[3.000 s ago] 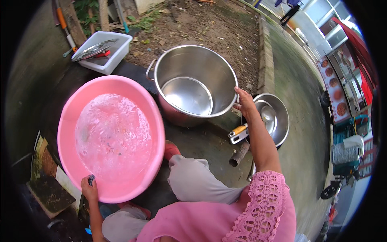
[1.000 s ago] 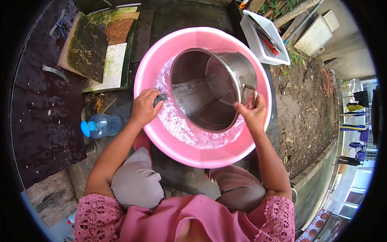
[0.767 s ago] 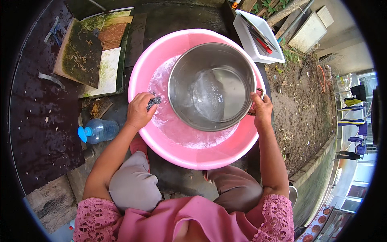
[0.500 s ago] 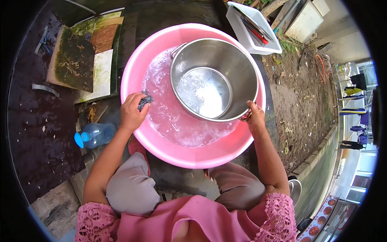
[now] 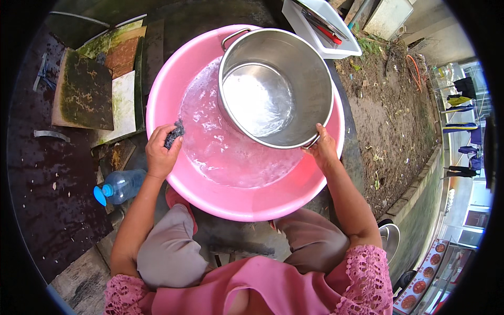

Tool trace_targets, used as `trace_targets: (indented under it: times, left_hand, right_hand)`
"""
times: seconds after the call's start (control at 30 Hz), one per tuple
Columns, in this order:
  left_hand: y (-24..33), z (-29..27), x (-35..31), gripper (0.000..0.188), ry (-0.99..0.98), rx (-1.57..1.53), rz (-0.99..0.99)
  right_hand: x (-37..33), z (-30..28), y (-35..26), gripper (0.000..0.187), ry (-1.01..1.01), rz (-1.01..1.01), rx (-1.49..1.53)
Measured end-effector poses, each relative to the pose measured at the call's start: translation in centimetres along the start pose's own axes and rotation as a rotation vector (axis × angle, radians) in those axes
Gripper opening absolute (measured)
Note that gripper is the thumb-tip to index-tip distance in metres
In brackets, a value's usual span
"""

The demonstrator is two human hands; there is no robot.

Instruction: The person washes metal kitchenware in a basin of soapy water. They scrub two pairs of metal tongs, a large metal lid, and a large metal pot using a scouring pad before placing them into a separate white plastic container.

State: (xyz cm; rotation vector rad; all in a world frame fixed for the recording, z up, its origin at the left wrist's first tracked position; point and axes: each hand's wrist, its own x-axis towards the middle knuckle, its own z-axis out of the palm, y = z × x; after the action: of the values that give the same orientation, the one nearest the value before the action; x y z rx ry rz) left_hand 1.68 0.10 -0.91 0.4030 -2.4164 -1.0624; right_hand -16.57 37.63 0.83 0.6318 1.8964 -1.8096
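Note:
A large pink basin [image 5: 247, 207] with cloudy, foamy water stands in front of my knees. Tilted in it is a deep steel pot [image 5: 307, 79], with a little water over its bottom. My right hand [image 5: 323, 147] grips the pot's near-right loop handle [image 5: 312, 142]. The opposite handle [image 5: 233, 37] sticks out at the far left of the rim, with no hand on it. Over the basin's left rim, my left hand [image 5: 161, 152] is closed around a grey steel wool scourer [image 5: 174, 134], apart from the pot.
A clear plastic bottle with a blue top [image 5: 125, 186] lies left of the basin. Mossy boards [image 5: 86, 92] lean at the left. A white bin [image 5: 336, 50] with utensils stands at the far right, beside bare soil [image 5: 388, 121]. A metal pan [image 5: 389, 239] is near my right elbow.
The pot has shifted slightly away from me and tips differently, its far-left handle now standing clear of the rim. My left hand, with the scourer, has moved a little left.

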Motion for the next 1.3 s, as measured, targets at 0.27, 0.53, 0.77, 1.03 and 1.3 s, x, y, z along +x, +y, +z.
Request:
trace_targets:
  times: [0.27,0.53,0.77,1.03,1.3]
  left_hand:
    - [-0.4,0.0,0.1,0.026,0.043,-0.081,-0.032]
    - [-0.7,0.1,-0.1,0.025,0.066,-0.076,-0.007]
    - [-0.4,0.3,0.2,0.023,0.042,-0.073,-0.016]
    - [-1.1,0.3,0.0,0.025,0.034,-0.107,-0.031]
    - [-1.6,-3.1,1.7,0.024,0.324,-1.152,-0.594]
  right_hand:
    - [-0.2,1.0,0.2,0.054,-0.099,0.085,-0.082]
    - [-0.8,2.7,0.3,0.058,-0.046,0.234,-0.019]
    - [-1.6,3.6,0.0,0.062,-0.028,0.196,0.067]
    - [-2.9,5.5,-0.8,0.060,-0.060,0.144,0.086]
    - [-3.6,5.4,-1.0,0.071,-0.097,0.143,-0.218]
